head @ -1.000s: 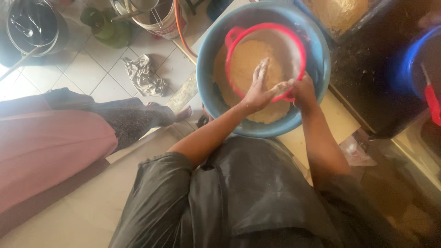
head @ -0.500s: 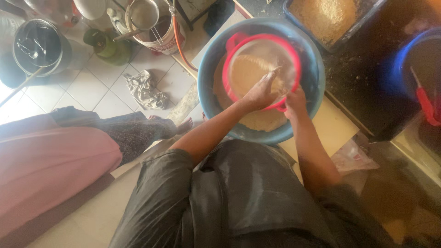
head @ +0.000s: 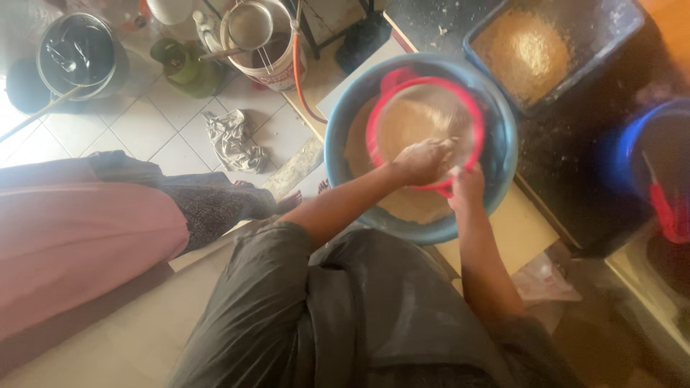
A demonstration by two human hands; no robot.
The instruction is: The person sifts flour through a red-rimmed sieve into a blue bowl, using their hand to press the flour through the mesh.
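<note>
A: Where is the left hand (head: 422,161)?

B: Right of centre, in the upper half of the frame. It lies inside the red sieve (head: 424,129), dusted with pale flour, fingers drawn together and curled down onto the meal.

A: And the right hand (head: 467,187)?

B: Just below and right of it, closed around the sieve's near rim, thumb and fingers pinching the red edge.

A: Where does the sieve sit?

B: Inside the big blue basin (head: 345,136), over a heap of tan flour (head: 402,205) that shows beneath it at the basin's lower side.

A: What else is around?

B: Upper right, a dark blue tray (head: 611,36) with coarse yellowish grain. At the right edge, a blue bucket (head: 618,154). Upper left, a black pot (head: 79,54) on white tiles, a green bottle (head: 183,68) beside it, and a white bucket (head: 273,68) with a metal strainer (head: 250,25) across its top. A crumpled grey cloth (head: 231,140) lies on the floor. Another person in pink cloth (head: 79,244) fills the left side.
</note>
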